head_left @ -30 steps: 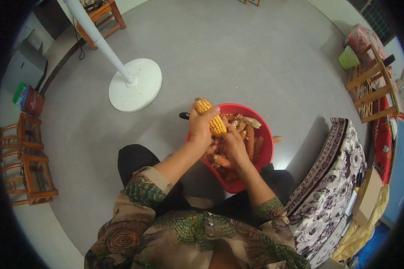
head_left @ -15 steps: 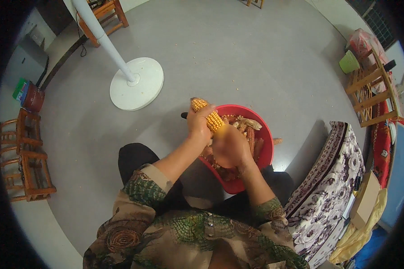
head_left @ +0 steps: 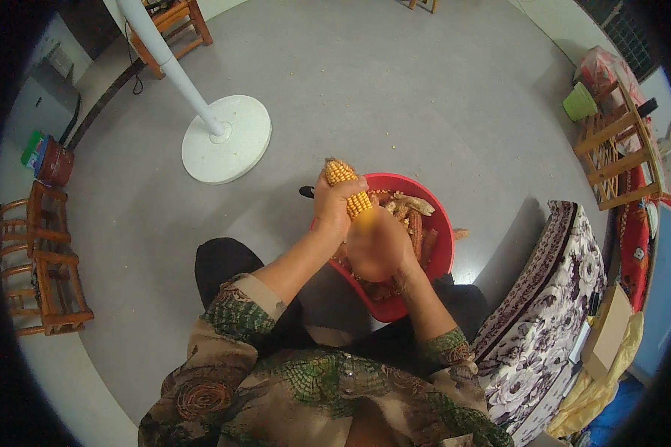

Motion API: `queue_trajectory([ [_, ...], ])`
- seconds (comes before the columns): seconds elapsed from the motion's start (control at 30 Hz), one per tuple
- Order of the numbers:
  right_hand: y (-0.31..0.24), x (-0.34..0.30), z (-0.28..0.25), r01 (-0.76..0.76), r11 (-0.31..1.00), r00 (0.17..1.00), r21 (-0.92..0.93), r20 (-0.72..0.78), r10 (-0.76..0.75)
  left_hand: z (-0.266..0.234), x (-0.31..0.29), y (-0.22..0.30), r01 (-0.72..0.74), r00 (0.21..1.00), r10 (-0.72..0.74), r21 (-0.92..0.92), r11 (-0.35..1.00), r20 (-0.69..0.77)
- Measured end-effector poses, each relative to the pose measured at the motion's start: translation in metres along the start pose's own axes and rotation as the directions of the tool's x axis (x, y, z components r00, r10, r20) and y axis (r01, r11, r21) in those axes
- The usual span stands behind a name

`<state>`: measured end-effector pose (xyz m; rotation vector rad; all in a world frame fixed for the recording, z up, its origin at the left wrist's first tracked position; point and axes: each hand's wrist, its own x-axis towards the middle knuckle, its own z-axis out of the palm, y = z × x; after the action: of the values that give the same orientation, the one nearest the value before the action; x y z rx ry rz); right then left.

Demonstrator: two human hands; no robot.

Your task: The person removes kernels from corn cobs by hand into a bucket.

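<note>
My left hand (head_left: pixel 332 206) is wrapped round a yellow ear of corn (head_left: pixel 341 173), thumb lying across the kernels. The ear slants, its tapered tip pointing up and away from me. At its lower end is my right hand (head_left: pixel 381 242), its fingers lost in a blur, so their grip on the ear cannot be made out. Beneath both hands stands a red basin (head_left: pixel 446 249) holding bare reddish cobs (head_left: pixel 415 225), a pale cob (head_left: pixel 416 203) and loose kernels. My right hand and forearm hide part of the basin.
A white pole on a round base (head_left: pixel 227 139) stands ahead on the left. Wooden chairs (head_left: pixel 52 287) line the left side. Flowered fabric (head_left: pixel 533 320) bulges close by on the right, with a cardboard box (head_left: pixel 606 333) beyond. Stray kernels dot the grey floor (head_left: pixel 425 104).
The ear has tilted slightly more upright, its tip shifting a little right. My left hand has turned with it, and the right has moved slightly left. The basin stays put.
</note>
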<state>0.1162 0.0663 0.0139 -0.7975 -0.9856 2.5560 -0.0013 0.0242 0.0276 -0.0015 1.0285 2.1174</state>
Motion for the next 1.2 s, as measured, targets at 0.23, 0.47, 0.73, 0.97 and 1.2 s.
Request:
queue_trajectory([
  [0.23, -0.010, -0.014, 0.020, 0.009, 0.994, 0.998, -0.108, -0.059, -0.015, 0.005, -0.014, 0.000, -0.018, 0.992, 0.002, 0.128, 0.992, 0.126],
  [0.47, 0.005, -0.006, 0.002, 0.033, 0.988, 0.996, -0.150, -0.076, -0.045, 0.006, -0.012, -0.005, -0.058, 0.987, 0.025, 0.203, 0.977, 0.159],
  [0.73, 0.004, -0.005, 0.001, 0.028, 0.994, 1.000, -0.101, 0.001, -0.028, 0.008, -0.007, 0.006, 0.030, 0.991, -0.029, 0.005, 1.000, -0.133],
  [0.97, 0.002, -0.010, -0.003, 0.118, 0.908, 0.991, -0.402, -0.003, -0.131, 0.006, -0.014, -0.004, -0.031, 0.996, 0.023, 0.091, 0.995, 0.090],
  [1.2, -0.005, -0.007, 0.000, 0.046, 0.987, 0.999, -0.153, -0.009, -0.048, 0.007, -0.008, -0.001, -0.047, 0.997, 0.053, 0.086, 0.995, -0.059],
])
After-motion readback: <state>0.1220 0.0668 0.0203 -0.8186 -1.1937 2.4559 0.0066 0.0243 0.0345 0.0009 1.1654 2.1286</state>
